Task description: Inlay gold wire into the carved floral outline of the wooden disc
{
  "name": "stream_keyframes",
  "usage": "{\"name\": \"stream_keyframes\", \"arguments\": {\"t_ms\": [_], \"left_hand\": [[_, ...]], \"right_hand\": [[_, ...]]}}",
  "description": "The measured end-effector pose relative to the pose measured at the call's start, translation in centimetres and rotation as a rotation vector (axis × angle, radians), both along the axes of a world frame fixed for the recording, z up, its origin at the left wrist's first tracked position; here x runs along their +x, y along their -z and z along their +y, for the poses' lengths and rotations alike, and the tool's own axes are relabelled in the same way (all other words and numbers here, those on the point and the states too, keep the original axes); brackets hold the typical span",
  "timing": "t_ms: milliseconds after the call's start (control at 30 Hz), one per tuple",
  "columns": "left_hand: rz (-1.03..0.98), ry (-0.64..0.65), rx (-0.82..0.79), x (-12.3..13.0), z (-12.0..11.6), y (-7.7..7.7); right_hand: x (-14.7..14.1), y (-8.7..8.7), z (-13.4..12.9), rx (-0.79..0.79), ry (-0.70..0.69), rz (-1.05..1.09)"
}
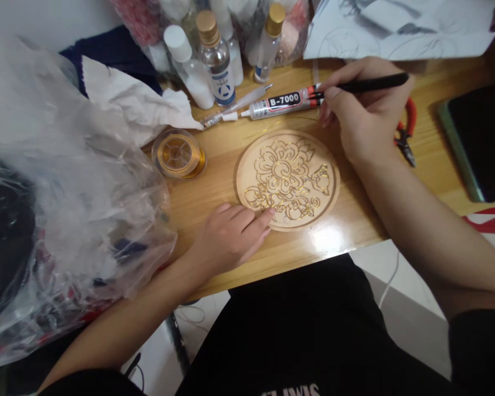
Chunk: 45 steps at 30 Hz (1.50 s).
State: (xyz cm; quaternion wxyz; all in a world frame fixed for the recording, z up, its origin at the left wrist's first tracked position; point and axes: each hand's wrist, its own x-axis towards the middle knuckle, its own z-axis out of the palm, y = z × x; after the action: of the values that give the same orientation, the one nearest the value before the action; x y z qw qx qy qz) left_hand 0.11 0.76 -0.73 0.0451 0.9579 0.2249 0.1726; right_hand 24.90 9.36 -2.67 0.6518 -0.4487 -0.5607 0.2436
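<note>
A round wooden plate (242,175) lies on the desk, with gold wire shaped into a large flower, leaves and smaller curls on its face. My left hand (233,234) rests at the plate's lower left, fingers stretched out, a fingertip touching the wirework near the rim. Above the plate's upper right, my right hand (365,118) is closed around black tweezers (373,83). Their tips point left, over the end of a B-7000 glue tube (284,102). Left of the plate sits a spool of gold wire (179,154).
Clear bottles (216,66) stand at the back beside a crumpled tissue (124,104). A large plastic bag (86,165) covers the left side. Orange-handled pliers (406,135) and a phone (478,143) lie at the right. Sketched paper (355,47) is behind my right hand.
</note>
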Motion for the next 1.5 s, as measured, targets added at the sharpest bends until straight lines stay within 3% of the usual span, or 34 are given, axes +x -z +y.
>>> {"name": "stream_keyframes", "arguments": {"t_ms": [1500], "left_hand": [[-0.009,0.002,0.023,0.02,0.0,0.07]], "right_hand": [[0.2,-0.08,0.06,-0.013,-0.013,-0.067]]}}
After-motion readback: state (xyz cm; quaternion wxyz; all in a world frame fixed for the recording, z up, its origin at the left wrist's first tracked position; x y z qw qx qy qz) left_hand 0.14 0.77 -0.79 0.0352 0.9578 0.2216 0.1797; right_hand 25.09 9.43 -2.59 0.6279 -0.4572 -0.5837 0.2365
